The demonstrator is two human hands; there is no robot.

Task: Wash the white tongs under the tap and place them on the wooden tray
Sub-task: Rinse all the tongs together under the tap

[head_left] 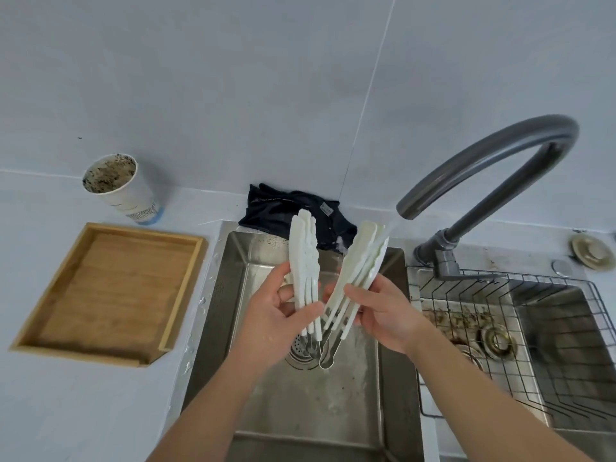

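The white tongs (303, 258) are spread in a V above the left sink basin (333, 405), their metal hinge end pointing down at the drain. My left hand (283, 315) grips the left arm of the tongs. My right hand (383, 311) grips the right arm, whose tip reaches up beside the spout of the grey tap (493, 155). A thin stream of water seems to run from the spout onto that tip. The wooden tray (110, 288) lies on the counter left of the sink, with nothing on it.
A dirty paper cup (120, 185) stands behind the tray. A dark cloth (283, 208) lies at the back of the sink. The right basin (566, 345) holds a wire rack (500, 295) over a soiled drain. A round stopper (591, 251) sits far right.
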